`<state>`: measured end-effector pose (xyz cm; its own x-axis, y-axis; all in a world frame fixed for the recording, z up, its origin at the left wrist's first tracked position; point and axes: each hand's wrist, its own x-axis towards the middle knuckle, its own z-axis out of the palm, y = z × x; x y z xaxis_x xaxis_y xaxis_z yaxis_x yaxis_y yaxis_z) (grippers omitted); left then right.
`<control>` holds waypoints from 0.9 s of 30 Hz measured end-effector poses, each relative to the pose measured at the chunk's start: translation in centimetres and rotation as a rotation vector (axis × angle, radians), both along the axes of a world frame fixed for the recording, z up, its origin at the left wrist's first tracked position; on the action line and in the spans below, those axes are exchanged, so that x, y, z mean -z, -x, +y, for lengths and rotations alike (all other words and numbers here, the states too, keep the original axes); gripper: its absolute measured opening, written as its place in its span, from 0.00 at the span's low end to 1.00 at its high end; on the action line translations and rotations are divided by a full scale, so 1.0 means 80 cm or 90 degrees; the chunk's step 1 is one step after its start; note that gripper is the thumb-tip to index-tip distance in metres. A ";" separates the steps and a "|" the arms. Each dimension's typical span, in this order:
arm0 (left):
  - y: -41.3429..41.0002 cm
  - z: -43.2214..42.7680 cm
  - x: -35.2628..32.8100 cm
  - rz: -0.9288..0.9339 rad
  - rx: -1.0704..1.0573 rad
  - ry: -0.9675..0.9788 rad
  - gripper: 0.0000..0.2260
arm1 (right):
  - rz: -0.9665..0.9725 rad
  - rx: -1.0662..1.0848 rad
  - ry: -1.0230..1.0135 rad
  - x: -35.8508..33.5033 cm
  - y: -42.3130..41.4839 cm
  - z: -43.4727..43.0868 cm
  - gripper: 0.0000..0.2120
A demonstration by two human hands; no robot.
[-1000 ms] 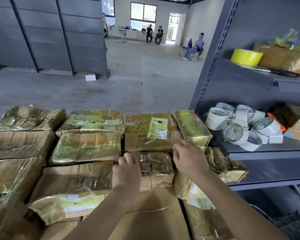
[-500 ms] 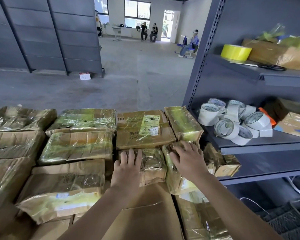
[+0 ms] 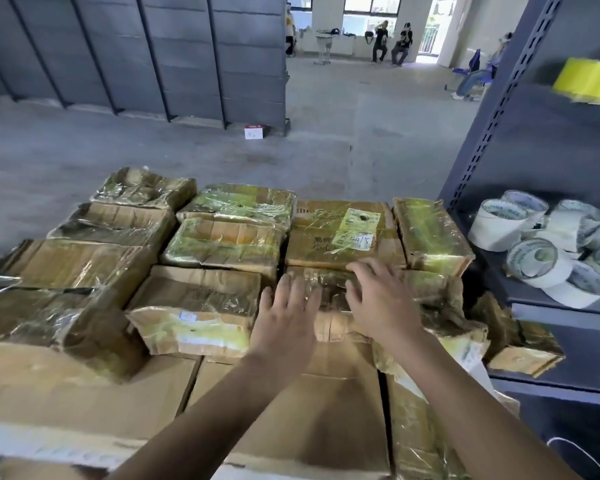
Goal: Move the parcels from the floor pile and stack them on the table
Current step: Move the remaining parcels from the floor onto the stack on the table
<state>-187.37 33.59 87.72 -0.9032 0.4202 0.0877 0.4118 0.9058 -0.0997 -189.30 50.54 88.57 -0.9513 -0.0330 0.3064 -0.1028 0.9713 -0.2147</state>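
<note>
Several brown cardboard parcels wrapped in shiny tape fill the lower half of the view in close rows. A small crumpled parcel (image 3: pixel 329 296) lies in the middle, in front of a flat parcel with a yellow-green label (image 3: pixel 343 237). My left hand (image 3: pixel 286 317) lies flat on the small parcel's left part with fingers spread. My right hand (image 3: pixel 381 299) rests on its right part, fingers straight and spread. Another wrapped parcel (image 3: pixel 430 233) stands at the right end of the back row. Large plain cartons (image 3: pixel 326 410) lie nearest to me, under my forearms.
A dark metal shelf rack (image 3: pixel 499 98) stands close on the right, holding several white tape rolls (image 3: pixel 534 258), a yellow tape roll (image 3: pixel 589 81) and a parcel (image 3: pixel 523 348) on a lower shelf. Grey concrete floor (image 3: pixel 222 150) lies beyond the parcels; people sit far back.
Both hands opened from curled to flat and spread, and my right hand slid left onto the small middle parcel. The camera turned slightly right and closer.
</note>
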 end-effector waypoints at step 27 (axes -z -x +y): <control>-0.383 -0.589 0.042 0.052 -0.434 -0.342 0.18 | -0.115 -0.448 0.026 0.067 -0.263 -0.608 0.16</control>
<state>-156.77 -13.55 84.37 -0.9251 -0.3267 0.1937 -0.2276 0.8851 0.4059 -168.28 1.89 83.21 -0.7449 -0.6475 0.1607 -0.6597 0.6790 -0.3220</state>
